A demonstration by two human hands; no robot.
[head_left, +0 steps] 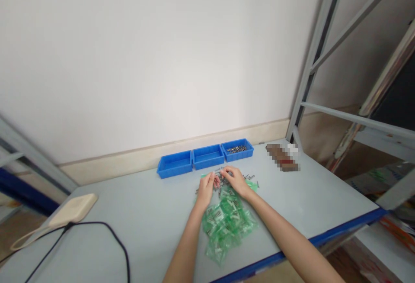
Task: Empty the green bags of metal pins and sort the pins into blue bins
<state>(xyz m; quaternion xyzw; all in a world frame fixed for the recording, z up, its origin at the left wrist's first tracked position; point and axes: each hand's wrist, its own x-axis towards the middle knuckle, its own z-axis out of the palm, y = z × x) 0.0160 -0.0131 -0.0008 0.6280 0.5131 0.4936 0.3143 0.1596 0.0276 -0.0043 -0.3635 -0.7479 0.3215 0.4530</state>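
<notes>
near: green plastic bags (225, 226), crumpled heap, dark metal bits inside | left hand (205, 190), right hand (236, 181): half-closed, fingertips meeting over loose steel pins (249, 178), grip cannot tell | pins: short, grey, scattered on grey workbench (145, 213), just far of bags | far: three blue plastic bins (207, 155) in row, rightmost holding more pins (236, 149)

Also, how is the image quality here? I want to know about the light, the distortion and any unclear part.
In the head view, the wide lens bends the grey metal rack upright and the table's blue edge; the light is soft, with faint shadows; a pixelated patch hides one item; the loose metal pieces lack sharp detail.
</notes>
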